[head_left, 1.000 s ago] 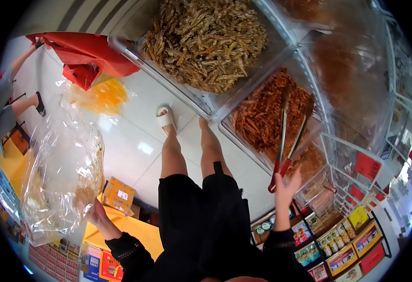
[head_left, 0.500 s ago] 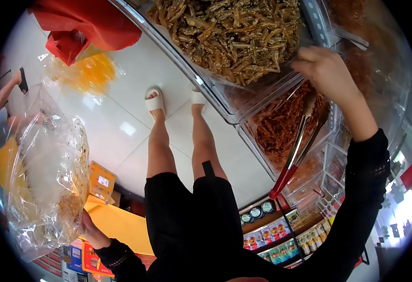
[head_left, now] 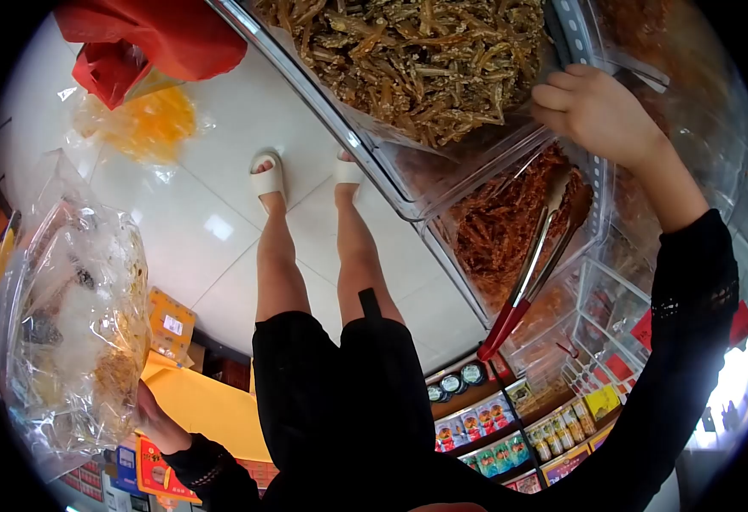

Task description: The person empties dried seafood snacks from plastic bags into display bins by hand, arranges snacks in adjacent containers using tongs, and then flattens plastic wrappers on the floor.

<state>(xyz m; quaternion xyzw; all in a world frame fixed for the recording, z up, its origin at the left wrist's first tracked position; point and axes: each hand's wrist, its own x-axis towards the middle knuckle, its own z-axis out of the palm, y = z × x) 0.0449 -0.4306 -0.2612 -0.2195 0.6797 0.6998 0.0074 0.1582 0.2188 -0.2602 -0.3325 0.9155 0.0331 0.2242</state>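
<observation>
My left hand (head_left: 157,420) grips the lower right side of a large clear plastic bag (head_left: 84,316), which has some light-brown food inside. At the upper right, my right hand (head_left: 592,111) is closed at the edge of a clear bin of sesame-coated dried fish (head_left: 425,64); its fingertips are partly hidden, and what they pinch cannot be made out. Below it, metal tongs with red handles (head_left: 519,299) rest on a bin of red shredded food (head_left: 498,235).
A red bag (head_left: 165,38) and an orange-yellow item in clear plastic (head_left: 148,124) are at the upper left. An orange box (head_left: 171,324) stands beside a yellow surface (head_left: 212,414). Shelves of packaged goods (head_left: 485,427) are at the lower right.
My right hand has moved up from beside the tong handles to the edge of the fish bin. The clear bag in my left hand has shifted left and down in view.
</observation>
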